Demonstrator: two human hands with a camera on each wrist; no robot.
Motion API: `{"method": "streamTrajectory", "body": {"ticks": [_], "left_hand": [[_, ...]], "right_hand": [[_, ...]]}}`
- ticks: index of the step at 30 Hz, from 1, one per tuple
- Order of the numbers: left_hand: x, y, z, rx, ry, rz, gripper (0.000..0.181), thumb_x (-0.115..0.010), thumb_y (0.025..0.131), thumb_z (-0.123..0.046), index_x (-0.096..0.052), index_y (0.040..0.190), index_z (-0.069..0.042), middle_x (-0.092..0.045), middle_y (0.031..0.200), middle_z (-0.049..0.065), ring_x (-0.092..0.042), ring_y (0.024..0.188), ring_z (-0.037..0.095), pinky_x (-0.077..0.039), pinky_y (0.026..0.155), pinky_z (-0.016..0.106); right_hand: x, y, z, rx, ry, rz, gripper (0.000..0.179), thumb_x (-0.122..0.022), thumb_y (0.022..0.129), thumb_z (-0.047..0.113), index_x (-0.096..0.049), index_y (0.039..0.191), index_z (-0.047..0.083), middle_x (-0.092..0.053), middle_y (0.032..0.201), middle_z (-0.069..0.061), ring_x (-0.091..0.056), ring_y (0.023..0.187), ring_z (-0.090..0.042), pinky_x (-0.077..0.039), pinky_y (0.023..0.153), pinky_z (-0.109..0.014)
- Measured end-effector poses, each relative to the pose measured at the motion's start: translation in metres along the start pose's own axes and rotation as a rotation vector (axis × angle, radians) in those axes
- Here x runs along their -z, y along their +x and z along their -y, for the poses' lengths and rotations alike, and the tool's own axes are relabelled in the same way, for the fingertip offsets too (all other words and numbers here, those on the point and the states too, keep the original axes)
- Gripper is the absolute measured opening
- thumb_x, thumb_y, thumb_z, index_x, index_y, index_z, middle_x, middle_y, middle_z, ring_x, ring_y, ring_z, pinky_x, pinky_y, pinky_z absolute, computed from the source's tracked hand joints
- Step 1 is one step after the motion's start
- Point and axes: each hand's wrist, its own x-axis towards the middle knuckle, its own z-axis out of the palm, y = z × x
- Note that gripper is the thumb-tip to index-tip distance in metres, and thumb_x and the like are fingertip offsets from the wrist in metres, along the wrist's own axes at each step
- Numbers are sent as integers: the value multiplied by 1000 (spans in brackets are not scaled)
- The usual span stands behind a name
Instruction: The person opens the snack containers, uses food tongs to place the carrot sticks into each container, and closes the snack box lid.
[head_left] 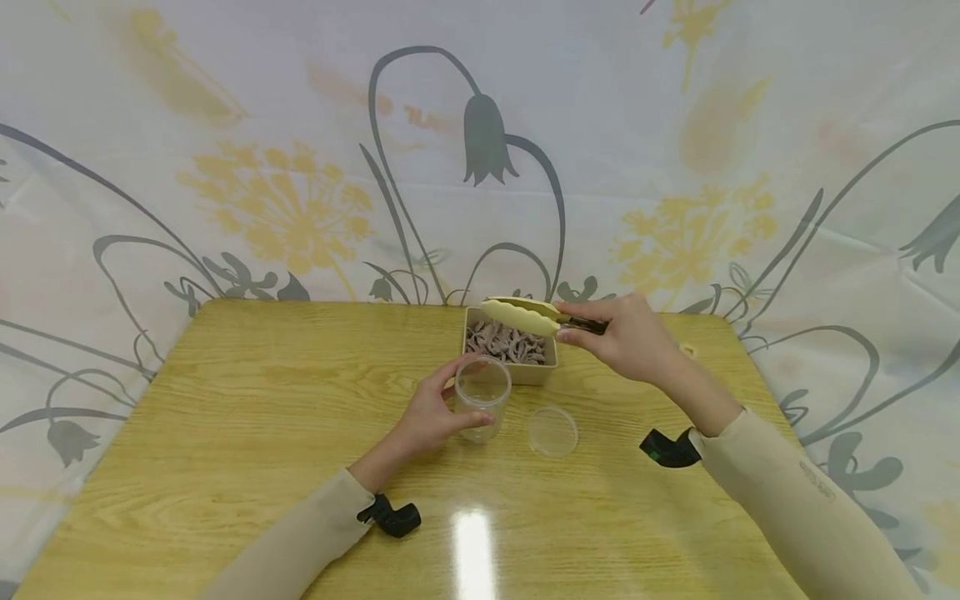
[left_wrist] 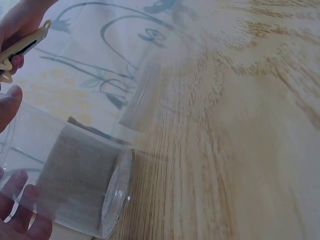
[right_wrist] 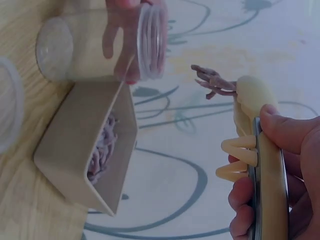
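Fingers and thumb of my left hand (head_left: 427, 415) curl round a clear plastic jar (head_left: 482, 385), which is upright with its mouth uncovered. Whether its base touches the table I cannot tell. The right hand (head_left: 637, 343) grips cream-coloured tongs (head_left: 521, 317) above a beige box (head_left: 534, 375). A small bunch of purplish-brown strips (right_wrist: 215, 82) sticks out of the tongs' tips in the right wrist view. More such strips (head_left: 504, 342) lie inside the box, just behind the jar. No strips show in the jar (left_wrist: 80, 170) in the left wrist view.
A clear round lid (head_left: 553, 432) lies flat on the wooden table (head_left: 300, 392), right of the jar. Behind the table's back edge hangs a flower-patterned cloth (head_left: 480, 233). Black devices (head_left: 393, 517) are strapped at both wrists. A small pale ring (head_left: 688, 351) lies beyond the right wrist.
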Motion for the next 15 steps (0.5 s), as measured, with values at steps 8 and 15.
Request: {"method": "streamTrajectory", "body": {"ticks": [8, 15], "left_hand": [[-1, 2, 26, 47, -21, -7, 87, -83, 73, 11, -39, 148, 4, -45, 144, 27, -45, 127, 51, -41, 105, 59], [2, 2, 34, 48, 44, -2, 86, -87, 75, -4, -44, 149, -8, -47, 145, 15, -51, 127, 37, -48, 102, 51]], "right_hand": [[-11, -14, 8, 87, 16, -1, 37, -79, 86, 16, -73, 121, 5, -76, 95, -7, -32, 41, 4, -34, 42, -23], [-23, -20, 9, 57, 36, 63, 36, -79, 87, 20, -73, 120, 6, -73, 79, 3, -26, 41, 3, -31, 41, -23]]}}
